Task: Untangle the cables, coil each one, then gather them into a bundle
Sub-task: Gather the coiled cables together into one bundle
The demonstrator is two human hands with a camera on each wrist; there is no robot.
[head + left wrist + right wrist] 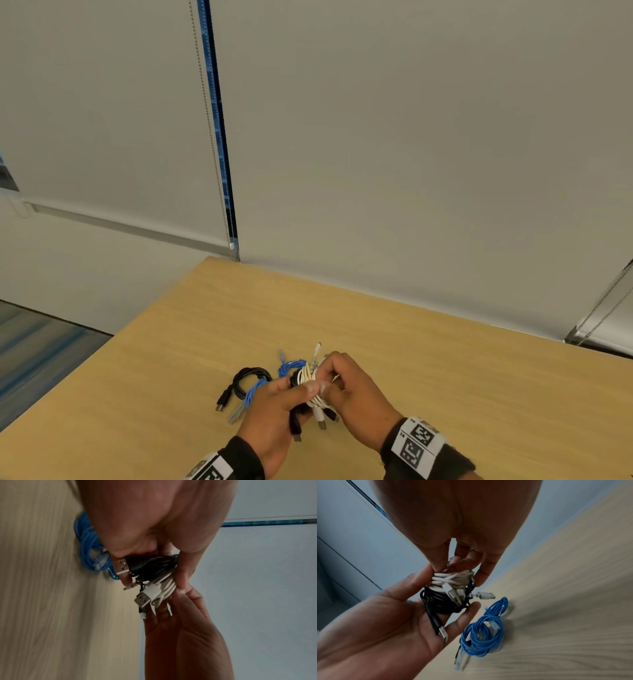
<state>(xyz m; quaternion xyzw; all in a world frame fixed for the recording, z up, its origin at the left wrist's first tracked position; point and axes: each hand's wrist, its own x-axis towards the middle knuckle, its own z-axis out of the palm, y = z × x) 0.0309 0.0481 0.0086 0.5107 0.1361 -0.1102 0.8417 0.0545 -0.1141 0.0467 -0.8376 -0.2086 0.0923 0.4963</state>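
A coiled white cable (452,580) stacked against a coiled black cable (440,601) is pinched by the left hand (274,404) and right hand (356,387), fingers curled; a firm squeeze is advised while the blue coils (484,630) are added.

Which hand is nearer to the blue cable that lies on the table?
Left. The left hand holds the bundle of black and white cables right over the blue cable, partly covering it; the right hand grips the bundle's far side, further from it.

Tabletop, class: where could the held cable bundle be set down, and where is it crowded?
Bare table lies right of the right hand and beyond the hands toward the wall. Left of the left hand it is crowded: blue cables and a black coil.
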